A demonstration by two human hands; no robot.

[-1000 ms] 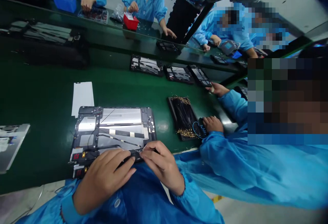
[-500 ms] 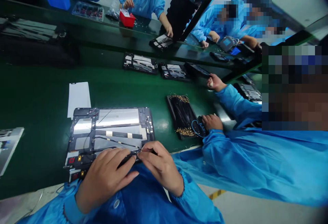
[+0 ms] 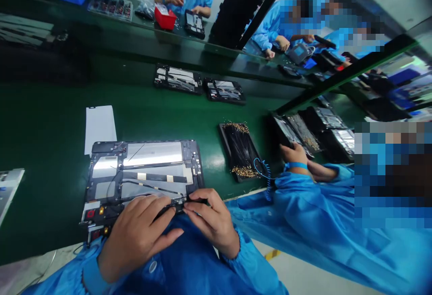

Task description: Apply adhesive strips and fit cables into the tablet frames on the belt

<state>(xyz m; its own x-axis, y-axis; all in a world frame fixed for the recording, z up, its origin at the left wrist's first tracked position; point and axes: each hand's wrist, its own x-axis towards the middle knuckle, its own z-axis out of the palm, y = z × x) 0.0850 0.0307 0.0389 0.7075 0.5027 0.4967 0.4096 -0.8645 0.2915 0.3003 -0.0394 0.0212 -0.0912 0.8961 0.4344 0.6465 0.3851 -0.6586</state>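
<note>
An opened tablet (image 3: pixel 151 154) lies at the table's front edge, its silver battery panels and thin cables exposed. Across its lower left edge rests my left hand (image 3: pixel 137 227), fingers stretched out and thumb apart, the fingertips pressing near the front edge. My right hand (image 3: pixel 212 220) is closed in a pinch at the tablet's lower right, beside the left fingertips. What it pinches is too small and covered to make out. A thin black cable (image 3: pixel 153 186) runs over the tablet towards the fingertips. The lower edge of the tablet is partly hidden under both hands.
Right of the tablet stands a black tray of cables with gold ends (image 3: pixel 241 151). White paper (image 3: pixel 99 126) lies behind the tablet. Two opened tablets (image 3: pixel 178 79) sit farther back. A co-worker's hands (image 3: pixel 297 155) hold a device at right. A shelf with a red box (image 3: pixel 165 18) spans the back.
The co-worker at right has drawn a device from the back row towards the right side. Across the shelf, another person has brought a device beside the red box. My hands have barely moved.
</note>
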